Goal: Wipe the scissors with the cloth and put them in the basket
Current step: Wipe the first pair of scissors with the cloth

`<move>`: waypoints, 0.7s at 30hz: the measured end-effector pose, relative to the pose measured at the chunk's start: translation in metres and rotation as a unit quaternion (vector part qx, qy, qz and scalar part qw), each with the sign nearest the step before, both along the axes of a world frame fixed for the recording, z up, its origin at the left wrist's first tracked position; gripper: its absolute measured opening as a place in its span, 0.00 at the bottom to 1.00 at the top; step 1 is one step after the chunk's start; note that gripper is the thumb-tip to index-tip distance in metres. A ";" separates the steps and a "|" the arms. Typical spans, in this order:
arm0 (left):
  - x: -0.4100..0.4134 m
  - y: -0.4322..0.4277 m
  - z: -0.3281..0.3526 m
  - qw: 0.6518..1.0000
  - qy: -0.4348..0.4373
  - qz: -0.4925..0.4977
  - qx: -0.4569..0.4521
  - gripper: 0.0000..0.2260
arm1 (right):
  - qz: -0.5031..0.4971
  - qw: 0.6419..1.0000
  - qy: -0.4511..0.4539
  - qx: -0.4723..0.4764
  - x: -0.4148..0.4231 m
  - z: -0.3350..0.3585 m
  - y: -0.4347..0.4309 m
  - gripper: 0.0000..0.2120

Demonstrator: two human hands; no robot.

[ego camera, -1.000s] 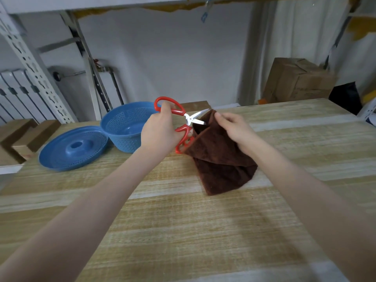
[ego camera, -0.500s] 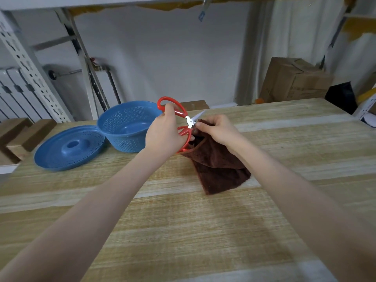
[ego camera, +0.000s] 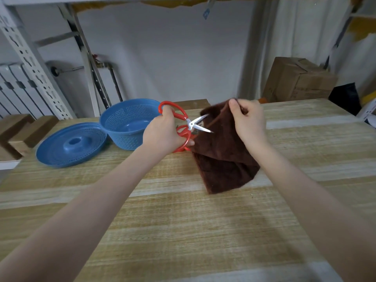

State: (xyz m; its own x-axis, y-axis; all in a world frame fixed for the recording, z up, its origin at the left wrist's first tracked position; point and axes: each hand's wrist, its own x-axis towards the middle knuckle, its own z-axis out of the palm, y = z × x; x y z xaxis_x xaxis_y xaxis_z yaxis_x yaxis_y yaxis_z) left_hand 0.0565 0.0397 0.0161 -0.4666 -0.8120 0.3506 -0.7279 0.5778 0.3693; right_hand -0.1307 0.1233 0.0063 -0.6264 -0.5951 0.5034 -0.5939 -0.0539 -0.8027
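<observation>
Change vs 0.5 s ago: the right hand (ego camera: pixel 249 121) is no longer bunched against the blades. It now sits higher and further right, pinching the top edge of the dark brown fuzzy cloth (ego camera: pixel 223 155) and holding it spread behind the blades. The left hand (ego camera: pixel 162 135) grips the red plastic loops of the steel-bladed scissors (ego camera: pixel 190 125), held above the pale wooden desk (ego camera: pixel 183 220), just right of the blue perforated plastic basket (ego camera: pixel 122 139). The blades are now spread in a V against the cloth. Judgement: wiping continues, cloth reset for another pass; basket step not begun. Blades look bright, no visible residue.
</observation>
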 end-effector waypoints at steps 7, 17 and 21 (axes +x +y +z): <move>-0.012 0.006 -0.002 0.999 -0.028 -0.009 -0.017 0.29 | 0.099 0.971 0.211 -0.045 0.044 -0.016 -0.005 0.09; -0.013 0.002 -0.003 0.996 0.031 -0.012 0.085 0.26 | 0.036 0.908 0.416 0.009 0.036 -0.036 -0.010 0.08; -0.015 0.001 0.004 0.987 0.054 -0.020 0.152 0.26 | -0.019 0.864 0.500 -0.049 0.033 -0.031 -0.018 0.02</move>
